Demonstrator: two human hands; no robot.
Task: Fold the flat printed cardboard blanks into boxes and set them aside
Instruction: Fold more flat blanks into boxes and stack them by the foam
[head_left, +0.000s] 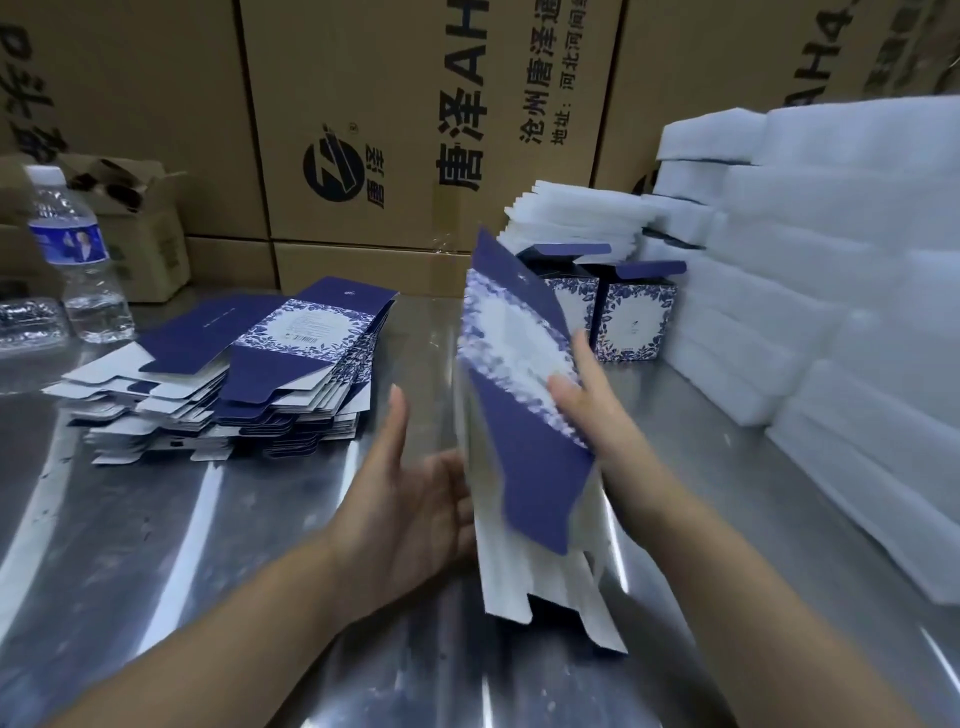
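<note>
A flat blue-and-white printed blank (524, 415) stands nearly on edge above the steel table, motion-blurred. My left hand (415, 499) touches its white underside with the fingers spread. Against its printed face lies my right hand (587, 400), fingers over the floral panel. A stack of several flat blanks (249, 374) lies on the table to the left. Two folded boxes (623, 312) with raised blue lids stand at the back, behind the held blank.
A water bottle (78, 254) stands at the far left beside a crushed one (28, 322). White foam sheets (841, 322) are piled along the right side and behind the boxes. Large brown cartons (395, 124) wall off the back. The steel table (260, 545) reflects light.
</note>
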